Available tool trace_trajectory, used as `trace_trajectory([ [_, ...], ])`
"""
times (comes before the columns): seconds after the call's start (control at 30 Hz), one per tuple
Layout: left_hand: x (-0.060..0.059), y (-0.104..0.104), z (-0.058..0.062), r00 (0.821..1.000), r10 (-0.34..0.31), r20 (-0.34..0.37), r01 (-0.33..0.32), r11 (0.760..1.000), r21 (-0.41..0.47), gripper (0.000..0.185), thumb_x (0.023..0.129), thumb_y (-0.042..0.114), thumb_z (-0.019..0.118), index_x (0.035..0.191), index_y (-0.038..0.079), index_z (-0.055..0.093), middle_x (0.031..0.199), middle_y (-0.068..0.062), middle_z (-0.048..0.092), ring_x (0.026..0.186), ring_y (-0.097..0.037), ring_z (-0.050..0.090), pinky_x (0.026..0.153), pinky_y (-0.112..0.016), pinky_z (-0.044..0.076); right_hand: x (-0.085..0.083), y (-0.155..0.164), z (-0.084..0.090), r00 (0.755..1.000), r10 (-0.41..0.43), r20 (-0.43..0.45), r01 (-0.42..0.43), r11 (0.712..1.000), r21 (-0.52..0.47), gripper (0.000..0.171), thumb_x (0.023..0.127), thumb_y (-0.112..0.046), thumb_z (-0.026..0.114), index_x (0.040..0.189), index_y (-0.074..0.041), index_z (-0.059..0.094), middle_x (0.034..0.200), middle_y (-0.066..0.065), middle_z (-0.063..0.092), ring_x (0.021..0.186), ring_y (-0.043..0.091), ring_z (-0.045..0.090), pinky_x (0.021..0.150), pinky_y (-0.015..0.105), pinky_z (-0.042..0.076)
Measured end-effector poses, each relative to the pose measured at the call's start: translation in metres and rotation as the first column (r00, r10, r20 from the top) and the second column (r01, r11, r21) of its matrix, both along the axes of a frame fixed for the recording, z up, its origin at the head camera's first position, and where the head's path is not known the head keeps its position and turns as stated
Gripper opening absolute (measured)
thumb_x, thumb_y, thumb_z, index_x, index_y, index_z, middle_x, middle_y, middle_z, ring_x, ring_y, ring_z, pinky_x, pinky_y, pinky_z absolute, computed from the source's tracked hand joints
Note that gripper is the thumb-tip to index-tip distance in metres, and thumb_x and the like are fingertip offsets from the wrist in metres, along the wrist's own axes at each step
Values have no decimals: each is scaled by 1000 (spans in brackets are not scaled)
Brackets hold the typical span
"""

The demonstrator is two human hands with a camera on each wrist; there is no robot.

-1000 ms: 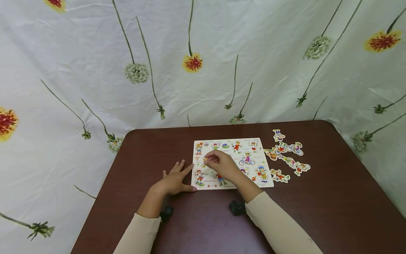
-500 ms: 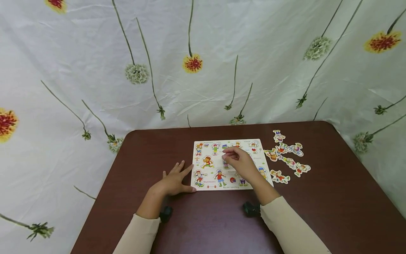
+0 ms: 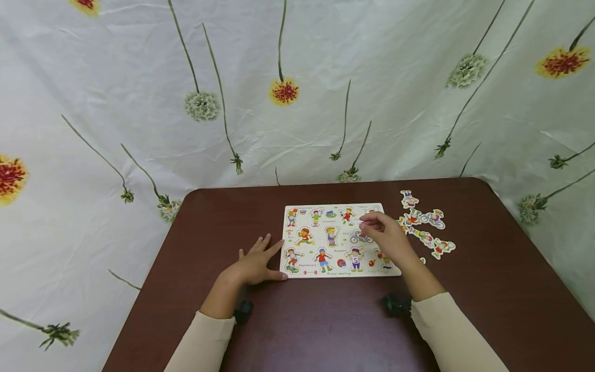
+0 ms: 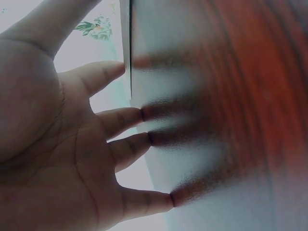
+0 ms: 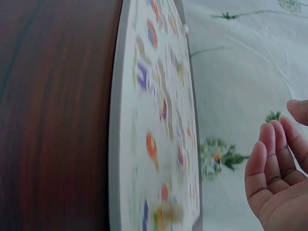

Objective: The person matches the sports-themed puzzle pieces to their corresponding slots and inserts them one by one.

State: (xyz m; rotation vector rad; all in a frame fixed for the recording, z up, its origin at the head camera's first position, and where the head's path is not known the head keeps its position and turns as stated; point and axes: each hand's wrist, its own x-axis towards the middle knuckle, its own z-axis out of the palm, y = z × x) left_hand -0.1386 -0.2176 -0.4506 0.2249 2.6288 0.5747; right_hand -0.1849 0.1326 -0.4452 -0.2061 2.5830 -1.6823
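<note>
My left hand (image 3: 253,266) rests on the table with its fingers spread, its forefinger and thumb at the left edge of a white picture puzzle board (image 3: 365,252). In the left wrist view, the palm of the left hand (image 4: 62,139) shows, fingertips touching the glossy tabletop. Over the board's right side hovers my right hand (image 3: 388,237), fingers loosely bent, partly hiding the cyclist picture (image 3: 359,236). The right wrist view shows the fingers and part of the thumb of that right hand (image 5: 279,178), with nothing visible between them. A runner figure (image 3: 304,236) lies on the board's left side.
Several loose cut-out puzzle pieces lie right of the board, among them a cyclist piece (image 3: 432,218) and a far piece (image 3: 409,199). A dark wrist device (image 3: 397,305) sits under the right wrist. Behind the brown table (image 3: 483,289) hangs a flowered cloth (image 3: 297,134).
My right hand has left the runner figure and moved right across the board, uncovering its left and middle pictures. The left hand has stayed in place.
</note>
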Motion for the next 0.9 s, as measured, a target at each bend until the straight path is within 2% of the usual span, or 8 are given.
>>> trace_trajectory([
  [0.23,0,1,1,1000,0,5,0,1000,-5,94,87,49,77,162,25,26,171,-17,7,159,-40,4,115,-79,2,3,27,4,1000,-29,-1,29,996,86,33,101,-26,63,126,-6,66,114,12,67,99,19,61,82,22,50],
  [0.53,-1,-1,-1,1000,0,6,0,1000,-23,95,87,51,76,163,26,24,171,-16,6,159,-39,3,115,-79,3,11,53,2,1000,-26,-8,27,979,202,29,99,-19,65,121,-1,67,109,16,70,88,11,61,73,20,49],
  [0.73,-1,-1,0,1000,4,0,-4,1000,-9,96,85,50,77,162,25,25,171,-17,7,159,-40,3,115,-79,2,11,66,0,998,52,-48,-31,930,367,16,95,-11,68,107,-1,71,98,13,69,82,17,58,69,27,47],
  [0.9,-2,0,-2,1000,4,-3,-4,1000,1,96,85,50,78,162,25,26,171,-16,7,159,-39,3,115,-79,2,11,77,-2,987,154,-49,-108,854,508,5,90,-7,71,95,-5,70,90,8,65,80,17,56,70,31,45],
])
